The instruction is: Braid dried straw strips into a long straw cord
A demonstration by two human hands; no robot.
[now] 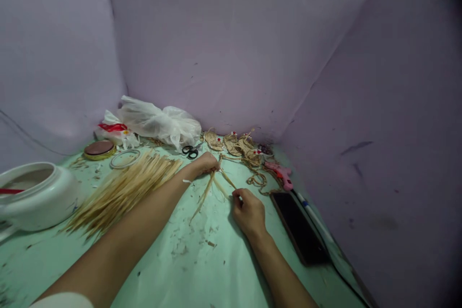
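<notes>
Several pale straw strands (205, 196) fan out over the green surface from beneath my left hand (207, 163). That hand is closed on them at their gathered upper end. My right hand (249, 209), lower and to the right, pinches the free end of one strand (228, 179), which runs between both hands. The other strands hang loose towards me. Behind my left hand lie black-handled scissors (190, 152). A braided straw cord (257, 179) lies coiled just beyond my right hand.
A bundle of straw (126, 192) lies left of my left arm, near a white pot (43, 197), a ring (124, 159) and a round tin (99, 150). Plastic bags (159, 120) and woven pieces (233, 144) line the back. A pink glue gun (279, 173) and phone (299, 228) lie right.
</notes>
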